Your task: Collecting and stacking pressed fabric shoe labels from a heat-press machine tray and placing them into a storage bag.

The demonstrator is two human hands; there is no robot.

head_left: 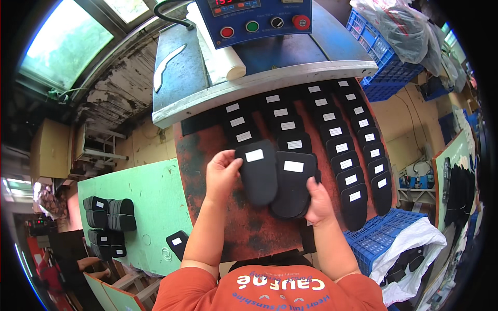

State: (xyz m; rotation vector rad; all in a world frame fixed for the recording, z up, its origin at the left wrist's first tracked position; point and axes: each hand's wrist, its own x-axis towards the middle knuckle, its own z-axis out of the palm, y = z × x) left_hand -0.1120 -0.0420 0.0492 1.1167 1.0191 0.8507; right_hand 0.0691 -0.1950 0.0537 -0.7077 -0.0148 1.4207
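Black pad (260, 179) hangs over the red desk (254, 230), left hand's grip (224, 170) pinched on its edge! Right hand's grip (318, 203) clamps a pad stack (291, 191); any slackening there could send it sliding.

bright window (65, 41), left | beige wall (395, 115), right | green table (150, 199), left

Glare whitens the window (67, 44) at my upper left; the red platform (285, 233) is lit to its near edge; fisheye distortion curves my outer view.
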